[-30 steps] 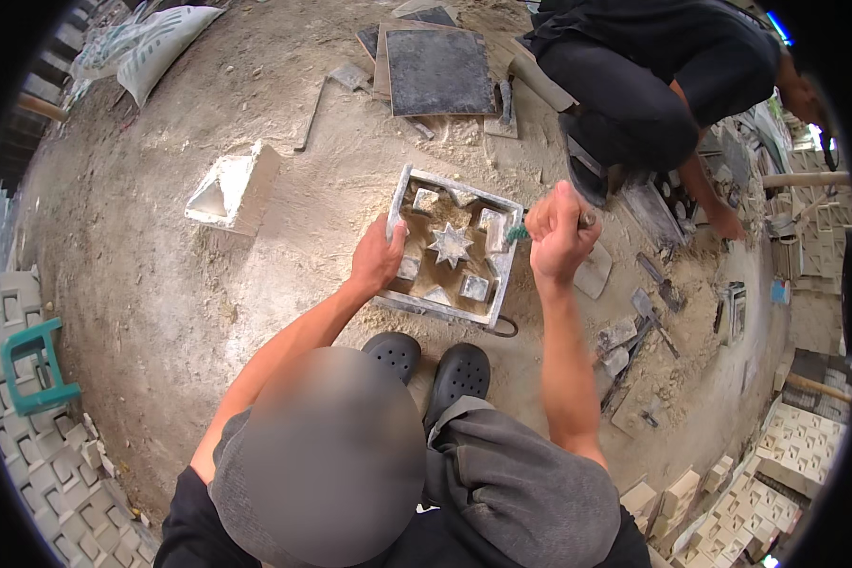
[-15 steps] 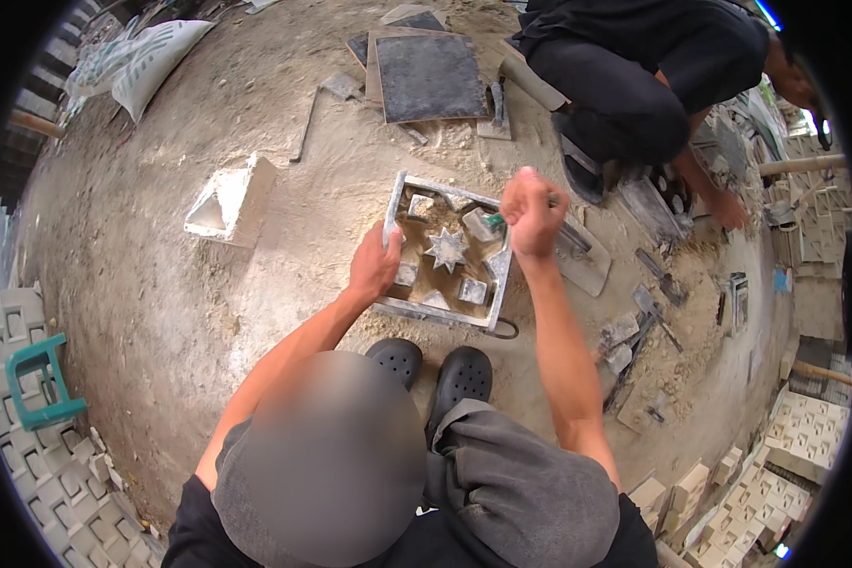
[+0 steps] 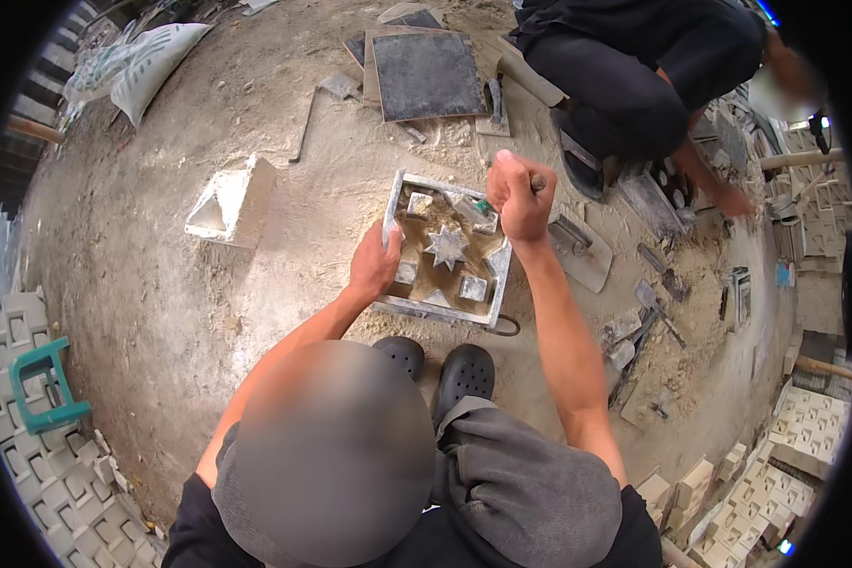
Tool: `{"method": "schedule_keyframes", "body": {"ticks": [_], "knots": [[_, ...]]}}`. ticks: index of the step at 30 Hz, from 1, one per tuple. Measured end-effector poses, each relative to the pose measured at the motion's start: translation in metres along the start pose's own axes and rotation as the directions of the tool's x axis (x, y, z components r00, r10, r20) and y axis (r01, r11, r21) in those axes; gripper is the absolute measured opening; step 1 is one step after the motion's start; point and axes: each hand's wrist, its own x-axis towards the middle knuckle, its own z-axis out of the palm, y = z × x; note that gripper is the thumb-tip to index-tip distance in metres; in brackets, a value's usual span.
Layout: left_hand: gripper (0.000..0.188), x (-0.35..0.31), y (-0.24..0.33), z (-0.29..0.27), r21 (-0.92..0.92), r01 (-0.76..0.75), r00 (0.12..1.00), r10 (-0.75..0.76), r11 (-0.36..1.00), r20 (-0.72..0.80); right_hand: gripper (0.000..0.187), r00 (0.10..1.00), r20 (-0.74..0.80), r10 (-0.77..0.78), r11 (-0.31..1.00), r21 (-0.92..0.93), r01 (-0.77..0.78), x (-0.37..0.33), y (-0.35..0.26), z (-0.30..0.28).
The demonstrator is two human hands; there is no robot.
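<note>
A square metal mould (image 3: 433, 310) sits on the ground before my feet, tilted slightly clockwise. Inside it are a raised eight-pointed star (image 3: 447, 247), several block shapes and a layer of sandy powder. My left hand (image 3: 377, 262) grips the mould's left wall, thumb over the rim. Above the upper right corner, my right hand (image 3: 521, 199) is closed in a fist around a small handled tool (image 3: 538, 183). The handle's round end pokes out of the fist, and a green part (image 3: 483, 205) shows on the mould side. Its working tip is hard to make out.
A pale hollow block (image 3: 234, 202) stands to the left. Dark square boards (image 3: 427, 78) lie stacked ahead. A co-worker (image 3: 639, 95) crouches at upper right. Trowels (image 3: 582, 248) and other tools lie right among powder. A green stool (image 3: 49, 386) is far left.
My right hand has moved slightly up and left with the tool, and the fist has turned so the handle's end shows. My left hand stays on the mould.
</note>
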Motion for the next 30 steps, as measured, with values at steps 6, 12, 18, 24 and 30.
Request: {"method": "schedule_keyframes", "body": {"ticks": [6, 12, 18, 24, 30], "knots": [[0.040, 0.000, 0.004, 0.003, 0.000, 0.022, 0.999, -0.022, 1.000, 0.027, 0.047, 0.986, 0.040, 0.161, 0.987, -0.005, -0.161, -0.004, 0.055, 0.000], [0.040, -0.001, 0.003, 0.001, 0.008, 0.016, 1.000, -0.016, 1.000, 0.026, 0.054, 0.957, -0.221, 0.188, 0.981, 0.001, -0.193, 0.016, 0.024, 0.014], [0.039, 0.000, -0.003, 0.001, 0.014, -0.026, 1.000, 0.026, 1.000, -0.006, 0.060, 0.962, -0.253, 0.099, 0.992, -0.053, -0.116, 0.022, -0.015, 0.030], [0.038, 0.001, 0.005, 0.003, -0.024, 0.019, 1.000, -0.018, 1.000, 0.025, 0.057, 0.964, -0.191, 0.183, 0.968, -0.136, -0.211, -0.011, 0.065, 0.022], [0.038, 0.000, -0.001, -0.002, -0.010, 0.017, 1.000, -0.017, 1.000, 0.012, 0.052, 0.957, -0.283, 0.063, 0.995, -0.056, -0.082, 0.013, 0.017, 0.028]]}}
